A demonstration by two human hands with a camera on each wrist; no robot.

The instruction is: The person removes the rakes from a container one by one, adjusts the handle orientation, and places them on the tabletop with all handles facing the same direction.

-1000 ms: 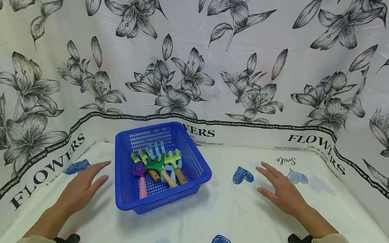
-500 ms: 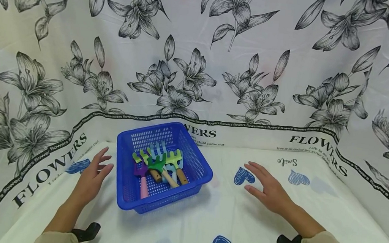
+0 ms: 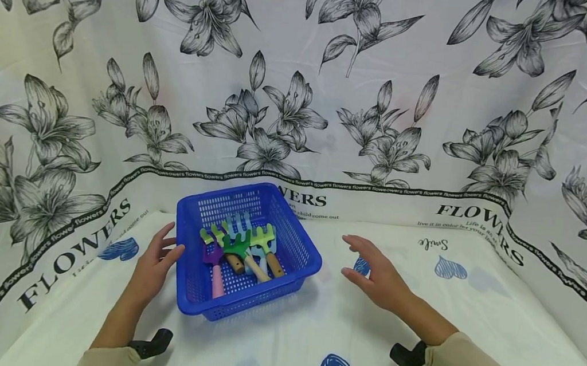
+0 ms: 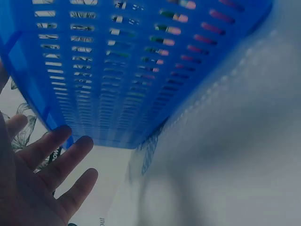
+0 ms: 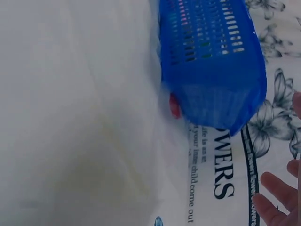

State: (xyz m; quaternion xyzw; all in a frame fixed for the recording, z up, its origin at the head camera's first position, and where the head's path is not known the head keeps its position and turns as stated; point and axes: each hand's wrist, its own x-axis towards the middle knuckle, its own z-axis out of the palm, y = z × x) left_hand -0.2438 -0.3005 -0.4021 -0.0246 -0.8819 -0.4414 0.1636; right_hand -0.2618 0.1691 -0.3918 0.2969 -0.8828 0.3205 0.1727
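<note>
A blue plastic basket (image 3: 242, 307) with slotted walls stands left of centre on the white cloth. Inside lie several small hand forks: a green hand fork (image 3: 237, 247) with a wooden handle, a purple hand fork (image 3: 212, 255) with a pink handle, a lime hand fork (image 3: 263, 237) and light blue ones, partly overlapped. My left hand (image 3: 155, 261) is at the basket's left side, fingers spread and relaxed, fingertips right at the rim. In the left wrist view its fingers (image 4: 77, 188) lie beside the slotted wall. My right hand (image 3: 376, 273), fingers extended, hovers right of the basket, apart from it.
White cloth (image 3: 280, 354) printed with blue hearts covers the table. A curtain (image 3: 290, 91) with black lily drawings rises behind and at both sides, close behind the basket. Black wrist mounts (image 3: 408, 356) sit below both hands. The right wrist view shows a small red patch (image 5: 174, 105) beside the basket.
My left hand has moved right and forward to the basket's left rim. My right hand has moved left toward the basket. The basket and hand forks have stayed put.
</note>
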